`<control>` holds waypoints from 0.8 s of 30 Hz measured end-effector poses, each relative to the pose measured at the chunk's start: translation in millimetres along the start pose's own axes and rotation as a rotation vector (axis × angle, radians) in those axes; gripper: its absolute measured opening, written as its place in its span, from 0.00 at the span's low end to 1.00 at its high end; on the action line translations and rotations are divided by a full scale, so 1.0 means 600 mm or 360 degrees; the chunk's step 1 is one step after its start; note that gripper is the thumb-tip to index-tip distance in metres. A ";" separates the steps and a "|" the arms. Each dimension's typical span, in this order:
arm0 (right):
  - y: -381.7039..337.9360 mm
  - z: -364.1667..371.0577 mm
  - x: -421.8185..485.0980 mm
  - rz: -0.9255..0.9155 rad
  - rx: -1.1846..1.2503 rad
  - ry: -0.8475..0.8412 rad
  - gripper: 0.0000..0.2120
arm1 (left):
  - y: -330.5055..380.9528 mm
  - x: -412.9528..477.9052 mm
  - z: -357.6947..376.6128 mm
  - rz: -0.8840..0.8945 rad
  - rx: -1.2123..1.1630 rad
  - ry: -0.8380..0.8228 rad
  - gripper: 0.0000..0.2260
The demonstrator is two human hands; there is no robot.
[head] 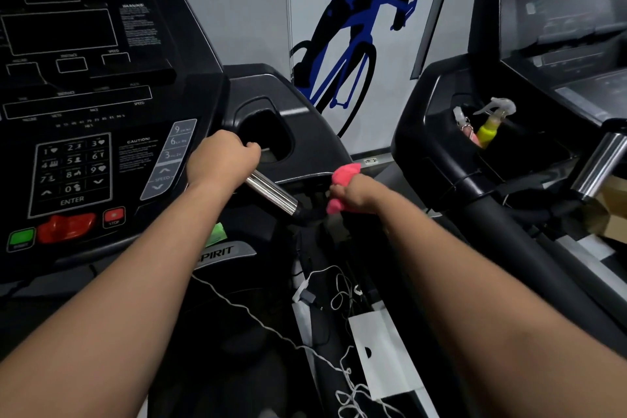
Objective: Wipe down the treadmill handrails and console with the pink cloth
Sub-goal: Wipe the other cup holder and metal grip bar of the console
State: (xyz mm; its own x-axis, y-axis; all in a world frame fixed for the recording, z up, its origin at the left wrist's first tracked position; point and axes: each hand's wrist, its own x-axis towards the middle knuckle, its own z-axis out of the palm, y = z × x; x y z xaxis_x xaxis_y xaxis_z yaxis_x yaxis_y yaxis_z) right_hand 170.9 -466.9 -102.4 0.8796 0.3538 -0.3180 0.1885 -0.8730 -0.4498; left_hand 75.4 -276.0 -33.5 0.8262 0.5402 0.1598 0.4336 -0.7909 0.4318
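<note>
Your left hand (222, 159) wraps the chrome handrail (271, 195), right hand (356, 198) clutches the pink cloth (344, 175) mid-frame; black console (101, 112) left, cyclist mural (342, 44) above.

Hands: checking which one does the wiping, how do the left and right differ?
The left hand grips the chrome handrail bare; the right hand clutches the bunched pink cloth. The left hand sits by the console; the right hand is farther out, toward the neighbouring treadmill. Both are curled around something.
</note>
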 end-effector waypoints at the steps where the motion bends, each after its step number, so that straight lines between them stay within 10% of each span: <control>1: 0.012 -0.012 -0.009 -0.0007 0.0035 -0.0125 0.20 | 0.000 -0.001 0.000 -0.0003 0.0002 0.0000 0.17; 9: 0.017 -0.004 -0.030 0.0250 -0.0068 -0.0098 0.27 | 0.004 -0.005 0.000 -0.0009 -0.0014 0.0009 0.15; 13: -0.026 0.039 -0.020 0.0567 -0.0126 0.0055 0.46 | 0.003 -0.006 0.002 -0.0014 -0.0026 0.0008 0.16; 18: -0.024 0.071 -0.044 0.0516 -0.0379 0.0308 0.41 | -0.001 -0.006 -0.002 0.0012 -0.0029 -0.0002 0.16; 22: 0.006 0.059 -0.027 0.0402 0.0057 0.0240 0.46 | -0.004 -0.004 -0.001 0.0022 -0.0030 0.0017 0.17; 24: 0.022 0.040 -0.021 0.0222 0.0351 0.0220 0.32 | -0.002 -0.001 0.001 0.0030 -0.0011 0.0048 0.17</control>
State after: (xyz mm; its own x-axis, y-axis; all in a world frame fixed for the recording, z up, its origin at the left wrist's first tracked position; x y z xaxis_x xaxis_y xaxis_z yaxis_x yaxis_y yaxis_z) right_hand 151.8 -475.2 -124.3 0.9443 0.1734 -0.2797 -0.0245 -0.8105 -0.5852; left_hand 74.5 -275.4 -35.0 0.8230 0.5336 0.1945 0.4155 -0.7992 0.4343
